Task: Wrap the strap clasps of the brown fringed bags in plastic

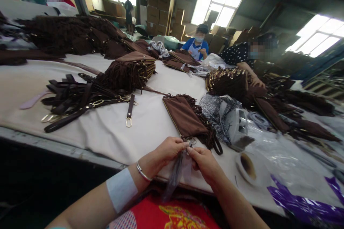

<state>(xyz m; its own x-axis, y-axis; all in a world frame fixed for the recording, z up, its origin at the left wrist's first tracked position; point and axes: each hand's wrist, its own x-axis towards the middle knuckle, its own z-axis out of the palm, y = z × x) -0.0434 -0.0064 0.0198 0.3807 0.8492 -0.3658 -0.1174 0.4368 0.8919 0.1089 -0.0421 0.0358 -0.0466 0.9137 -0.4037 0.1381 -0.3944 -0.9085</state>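
A brown pouch (185, 114) with dark fringe lies on the table in front of me, its zipper edge to the left. At its near corner is a small metal clasp (191, 143). My left hand (173, 149) pinches at this clasp with thumb and forefinger. Close against it, my right hand (205, 162) pinches there too; the fingertips partly hide the hardware. A clear plastic strip (173, 177) hangs below the fingers. The pouch's dark wrist loop (218, 145) lies to the right of my hands.
Dark straps (72, 96) with gold hooks are heaped at left, beside a single short strap (130, 111). Stacked fringed pouches (129, 71) stand behind. At right are a tape roll (245, 168), clear plastic and a purple bag (303, 204). A co-worker's hand (256, 80) touches another pouch stack.
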